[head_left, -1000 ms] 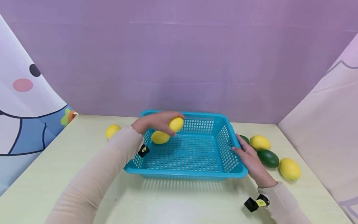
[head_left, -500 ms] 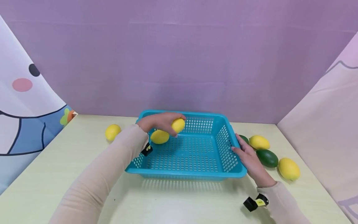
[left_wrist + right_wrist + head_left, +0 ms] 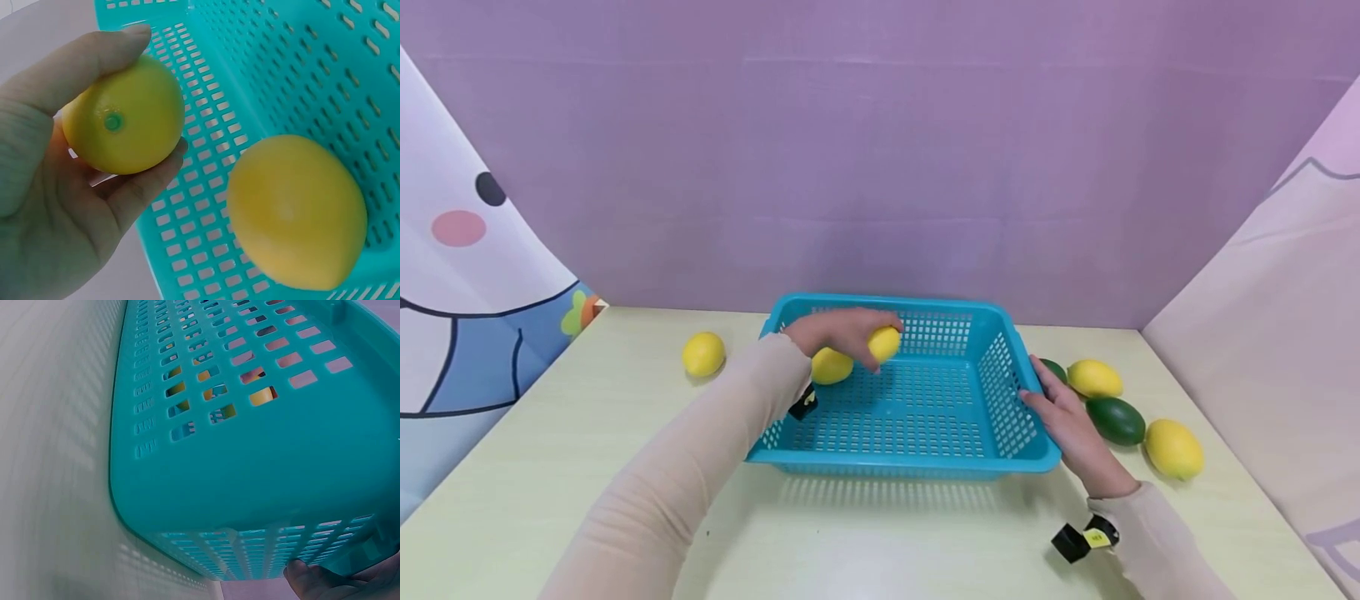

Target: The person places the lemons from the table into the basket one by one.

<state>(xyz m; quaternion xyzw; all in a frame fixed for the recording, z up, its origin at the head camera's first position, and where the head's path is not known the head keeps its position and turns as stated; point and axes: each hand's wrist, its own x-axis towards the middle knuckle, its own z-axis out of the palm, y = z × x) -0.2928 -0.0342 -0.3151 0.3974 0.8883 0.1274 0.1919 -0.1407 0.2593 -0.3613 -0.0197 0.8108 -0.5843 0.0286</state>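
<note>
My left hand grips a yellow lemon over the left part of a blue plastic basket. In the left wrist view the thumb and fingers curl round this lemon, its green-tinged stem end facing the camera. A second lemon lies in the basket against its wall, partly behind the left hand in the head view. My right hand holds the basket's right rim, thumb inside the wall and fingers outside. The right wrist view shows the basket's outer wall and part of the right hand.
Left of the basket a single lemon lies on the pale table. Beyond my right hand are two lemons, one farther back and one nearer, and a dark green avocado. Another green fruit is half hidden.
My left hand, with its lemon, has shifted slightly right and lower in the head view. The right hand still holds the rim.
</note>
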